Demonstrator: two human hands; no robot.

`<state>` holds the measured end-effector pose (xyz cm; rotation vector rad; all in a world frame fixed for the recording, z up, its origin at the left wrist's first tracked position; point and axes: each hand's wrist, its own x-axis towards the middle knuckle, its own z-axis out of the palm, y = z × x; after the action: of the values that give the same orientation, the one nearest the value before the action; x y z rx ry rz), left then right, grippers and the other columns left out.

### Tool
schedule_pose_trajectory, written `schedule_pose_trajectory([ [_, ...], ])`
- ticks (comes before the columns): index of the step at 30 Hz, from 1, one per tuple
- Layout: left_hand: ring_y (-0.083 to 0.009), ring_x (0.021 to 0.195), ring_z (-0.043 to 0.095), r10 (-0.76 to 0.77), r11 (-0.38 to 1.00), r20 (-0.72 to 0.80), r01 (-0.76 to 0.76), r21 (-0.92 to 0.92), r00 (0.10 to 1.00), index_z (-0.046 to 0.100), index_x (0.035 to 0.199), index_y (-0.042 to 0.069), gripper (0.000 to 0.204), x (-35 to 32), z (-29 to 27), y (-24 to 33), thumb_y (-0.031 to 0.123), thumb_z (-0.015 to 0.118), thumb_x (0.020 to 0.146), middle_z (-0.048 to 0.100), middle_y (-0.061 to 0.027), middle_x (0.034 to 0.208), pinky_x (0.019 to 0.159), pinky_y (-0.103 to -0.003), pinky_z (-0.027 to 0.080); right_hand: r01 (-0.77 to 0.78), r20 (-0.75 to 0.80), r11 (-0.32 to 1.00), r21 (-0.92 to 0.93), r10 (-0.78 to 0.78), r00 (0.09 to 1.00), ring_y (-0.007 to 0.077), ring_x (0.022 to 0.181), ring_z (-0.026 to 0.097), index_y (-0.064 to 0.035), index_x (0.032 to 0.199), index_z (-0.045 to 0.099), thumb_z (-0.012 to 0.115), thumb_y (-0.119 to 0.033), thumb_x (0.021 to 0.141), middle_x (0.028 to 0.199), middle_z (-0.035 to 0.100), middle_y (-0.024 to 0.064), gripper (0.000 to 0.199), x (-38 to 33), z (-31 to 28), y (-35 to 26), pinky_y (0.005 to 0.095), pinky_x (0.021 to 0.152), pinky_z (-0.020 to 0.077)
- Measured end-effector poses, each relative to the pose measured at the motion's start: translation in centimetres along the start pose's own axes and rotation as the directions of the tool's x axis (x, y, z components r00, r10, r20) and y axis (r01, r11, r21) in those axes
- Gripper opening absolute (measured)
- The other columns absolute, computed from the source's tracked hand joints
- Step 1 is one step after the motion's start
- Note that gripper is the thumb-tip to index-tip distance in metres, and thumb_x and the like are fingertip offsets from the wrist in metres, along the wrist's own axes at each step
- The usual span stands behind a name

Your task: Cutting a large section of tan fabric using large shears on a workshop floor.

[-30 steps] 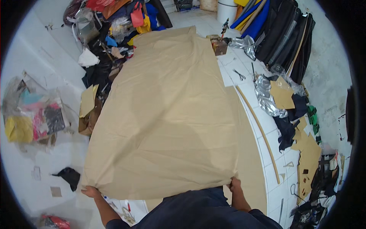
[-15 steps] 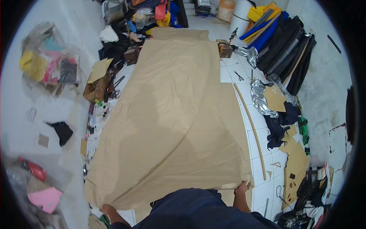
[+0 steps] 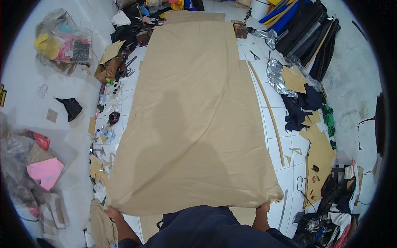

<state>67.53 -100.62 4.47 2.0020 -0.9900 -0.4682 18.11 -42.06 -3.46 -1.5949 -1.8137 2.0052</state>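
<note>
A long tan fabric sheet (image 3: 186, 124) stretches away from me over the white tiled floor, with a few diagonal creases running through its near half. My left hand (image 3: 112, 213) grips its near left corner. At the near right corner, my right hand (image 3: 263, 208) is closed on the edge, where the fabric bunches a little. Both hands hold the near edge wide apart in front of my body. Beneath the sheet, part of another tan layer (image 3: 244, 215) shows near my legs.
A long wooden strip (image 3: 271, 118) lies along the sheet's right side, with scissors (image 3: 254, 55) farther off. Dark fabric rolls (image 3: 304, 31) lean on the right wall. Tan board scraps (image 3: 319, 159) lie at right. A cardboard box (image 3: 109, 64) and small clutter line the left.
My left hand has moved slightly left and up, with the fabric corner shifting right of its old line. The sheet lies flatter, its creases fainter. The whole view has tilted downward.
</note>
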Motion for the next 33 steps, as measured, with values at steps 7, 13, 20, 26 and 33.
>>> schedule_pose_trajectory([
  [7, -0.0331, 0.109, 0.052, 0.065, 0.958, 0.115, -0.029, -0.287, 0.991, 0.029, 0.133, -0.011, 0.054, -0.9, -0.5, 3.0, 0.007, 0.049, 0.086, 0.046, -0.0263, 0.128, 0.096, -0.039, 0.04, 0.106, -0.028, 0.994, -0.001, -0.106, 0.994, 0.0274, 0.09, 0.059, 0.0082, 0.11, 0.052, 0.045, -0.037, 0.093, 0.109, 0.058, 0.0154, 0.049, 2.8, -8.7, 1.6, 0.0404, 0.072, 0.0517],
  [13, -0.0326, 0.107, 0.052, 0.096, 0.966, 0.061, -0.078, -0.244, 0.994, 0.032, 0.131, -0.013, 0.056, 11.0, -16.9, -14.6, 0.008, 0.049, 0.082, 0.049, -0.027, 0.123, 0.092, -0.039, 0.042, 0.163, 0.095, 0.972, -0.167, -0.149, 0.984, 0.027, 0.08, 0.06, 0.0081, 0.103, 0.055, 0.049, -0.037, 0.091, 0.096, 0.062, 0.015, 0.048, -0.5, -20.2, 9.2, 0.0392, 0.067, 0.0509],
  [20, -0.034, 0.109, 0.052, -0.046, 0.989, -0.062, 0.036, -0.146, 0.997, 0.04, 0.132, -0.005, 0.055, 6.3, -32.0, -31.3, 0.012, 0.053, 0.081, 0.048, -0.0232, 0.127, 0.093, -0.039, 0.043, 0.083, -0.085, 0.98, -0.182, -0.1, 0.991, 0.029, 0.076, 0.061, 0.0072, 0.1, 0.055, 0.054, -0.045, 0.087, 0.094, 0.061, 0.0144, 0.053, -1.1, -39.9, 12.6, 0.0421, 0.059, 0.0499],
  [26, -0.0262, 0.1, 0.061, -0.232, 0.009, 0.674, -0.691, 0.723, 0.702, 0.063, 0.095, 0.005, 0.026, -3.0, -40.8, -35.5, 0.025, 0.063, 0.078, 0.062, -0.0122, 0.108, 0.076, -0.037, 0.049, 0.173, -0.224, 0.937, -0.304, -0.247, 0.943, 0.0301, 0.075, 0.062, 0.0049, 0.108, 0.056, 0.051, -0.037, 0.088, 0.094, 0.062, 0.0142, 0.046, 5.1, -49.9, 11.0, 0.0454, 0.061, 0.051],
  [33, -0.0263, 0.088, 0.064, -0.176, 0.206, 0.679, -0.648, 0.734, 0.713, 0.064, 0.096, 0.007, 0.026, -9.2, -46.6, -40.3, 0.027, 0.062, 0.08, 0.065, -0.0105, 0.092, 0.075, -0.038, 0.05, 0.445, 0.049, 0.892, -0.08, -0.442, 0.896, 0.0319, 0.082, 0.061, -0.0013, 0.107, 0.06, 0.049, -0.025, 0.087, 0.095, 0.063, 0.014, 0.033, 16.3, -64.9, 17.0, 0.0423, 0.066, 0.0511],
])
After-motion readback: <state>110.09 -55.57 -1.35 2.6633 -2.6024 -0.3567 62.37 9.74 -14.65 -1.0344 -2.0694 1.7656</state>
